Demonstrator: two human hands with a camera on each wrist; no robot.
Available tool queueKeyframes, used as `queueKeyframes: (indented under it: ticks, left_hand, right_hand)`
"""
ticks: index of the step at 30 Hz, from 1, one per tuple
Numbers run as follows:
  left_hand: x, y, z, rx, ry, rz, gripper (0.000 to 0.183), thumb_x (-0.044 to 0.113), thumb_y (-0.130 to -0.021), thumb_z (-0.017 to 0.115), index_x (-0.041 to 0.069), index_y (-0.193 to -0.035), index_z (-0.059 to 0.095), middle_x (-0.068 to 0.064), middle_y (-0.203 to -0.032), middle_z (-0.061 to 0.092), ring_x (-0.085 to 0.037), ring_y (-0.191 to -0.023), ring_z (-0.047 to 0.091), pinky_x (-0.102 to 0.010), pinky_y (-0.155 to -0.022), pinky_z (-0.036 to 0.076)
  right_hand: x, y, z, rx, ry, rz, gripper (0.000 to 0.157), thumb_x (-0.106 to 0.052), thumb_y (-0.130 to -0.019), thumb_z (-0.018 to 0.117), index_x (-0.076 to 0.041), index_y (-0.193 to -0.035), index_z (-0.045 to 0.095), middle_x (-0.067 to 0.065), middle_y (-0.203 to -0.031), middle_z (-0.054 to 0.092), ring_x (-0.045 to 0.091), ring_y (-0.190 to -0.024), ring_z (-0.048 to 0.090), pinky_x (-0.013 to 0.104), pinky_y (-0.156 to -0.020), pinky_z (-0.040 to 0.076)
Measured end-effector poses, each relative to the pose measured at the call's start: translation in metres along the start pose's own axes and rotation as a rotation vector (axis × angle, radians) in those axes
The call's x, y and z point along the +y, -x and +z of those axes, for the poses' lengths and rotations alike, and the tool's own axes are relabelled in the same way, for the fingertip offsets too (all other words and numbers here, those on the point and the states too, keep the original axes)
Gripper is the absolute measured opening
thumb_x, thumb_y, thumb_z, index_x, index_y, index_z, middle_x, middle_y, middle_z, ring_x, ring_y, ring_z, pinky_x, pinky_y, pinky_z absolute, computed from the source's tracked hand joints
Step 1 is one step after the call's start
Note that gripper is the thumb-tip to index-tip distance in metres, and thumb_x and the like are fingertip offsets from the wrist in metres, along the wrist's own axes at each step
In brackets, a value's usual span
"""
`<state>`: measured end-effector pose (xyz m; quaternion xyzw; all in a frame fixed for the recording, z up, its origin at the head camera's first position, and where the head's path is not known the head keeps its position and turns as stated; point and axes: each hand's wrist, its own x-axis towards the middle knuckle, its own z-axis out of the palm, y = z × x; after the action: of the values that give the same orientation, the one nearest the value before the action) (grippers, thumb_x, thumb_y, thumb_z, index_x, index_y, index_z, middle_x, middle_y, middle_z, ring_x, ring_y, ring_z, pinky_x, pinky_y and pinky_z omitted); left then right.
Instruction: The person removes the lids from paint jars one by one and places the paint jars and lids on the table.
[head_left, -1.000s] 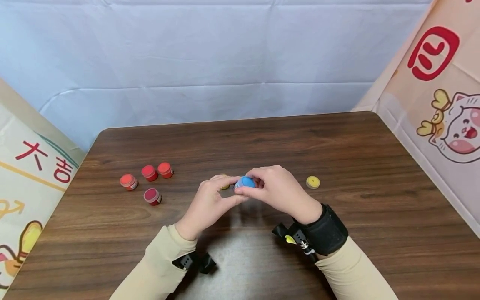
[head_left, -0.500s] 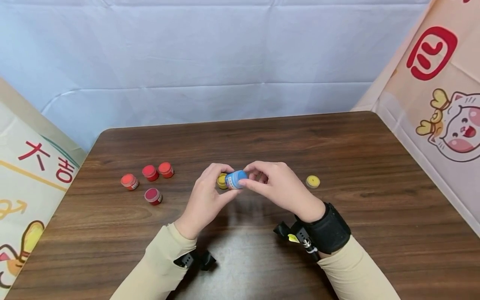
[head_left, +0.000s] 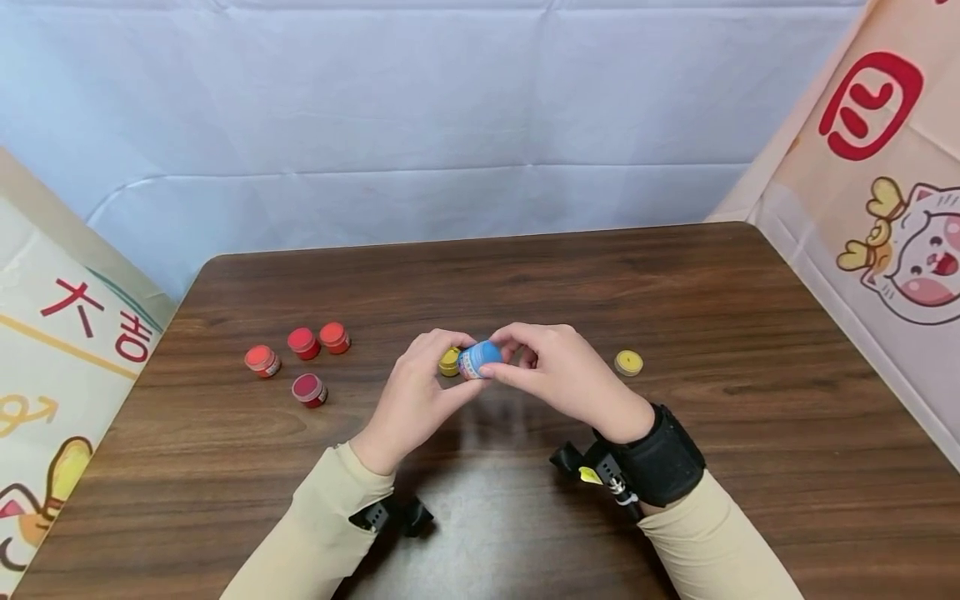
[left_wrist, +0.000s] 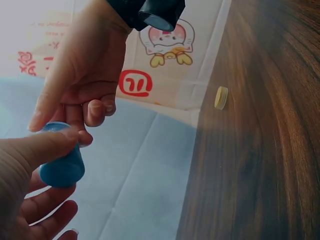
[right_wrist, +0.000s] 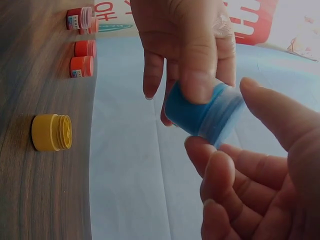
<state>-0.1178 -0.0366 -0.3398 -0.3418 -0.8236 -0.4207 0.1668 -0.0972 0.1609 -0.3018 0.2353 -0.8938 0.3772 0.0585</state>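
Note:
A small blue paint jar [head_left: 472, 360] is held above the table, tilted with its lid end to the right. My left hand [head_left: 416, 392] grips the jar's body, its thumb pressing the side in the right wrist view. At the other end, my right hand [head_left: 561, 371] pinches the translucent lid [right_wrist: 226, 114] between thumb and fingertips. Just behind the jar, an uncapped yellow paint jar [right_wrist: 45, 132] stands upright on the table, partly hidden in the head view. Its matching yellow lid [head_left: 628, 362] lies to the right of my right hand.
Several capped red and orange paint jars, among them a dark red one [head_left: 309, 390], stand to the left on the brown wooden table [head_left: 600, 283]. White cloth [head_left: 450, 125] hangs behind it, and printed cloths flank both sides.
The blue jar has tipped from lid facing up to lying slanted, its printed label now showing. My left fingers have shifted along it, and the yellow jar behind shows more.

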Motion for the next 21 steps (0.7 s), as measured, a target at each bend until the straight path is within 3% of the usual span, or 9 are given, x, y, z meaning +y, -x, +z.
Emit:
queueKeyframes:
  ticks: [8, 21]
  left_hand:
    - [0.0007, 0.0000, -0.0018, -0.027, 0.049, 0.017, 0.036, 0.020, -0.074, 0.080, 0.009, -0.105, 0.067, 0.005, -0.097, 0.064, -0.008, -0.091, 0.053, -0.026, -0.074, 0.046]
    - [0.0005, 0.0010, -0.0017, -0.098, 0.076, -0.002, 0.035, 0.024, -0.079, 0.076, 0.009, -0.109, 0.068, 0.006, -0.097, 0.066, -0.007, -0.091, 0.053, -0.026, -0.072, 0.046]
  right_hand:
    - [-0.0005, -0.0009, -0.0029, -0.014, 0.004, 0.020, 0.020, -0.027, -0.084, 0.071, -0.010, -0.094, 0.066, -0.006, -0.074, 0.057, 0.007, -0.063, 0.053, 0.026, -0.057, 0.045]
    - [0.0003, -0.0008, -0.0047, -0.049, 0.020, 0.035, 0.022, -0.031, -0.083, 0.070, -0.012, -0.093, 0.066, -0.007, -0.074, 0.056, 0.008, -0.064, 0.052, 0.026, -0.057, 0.044]
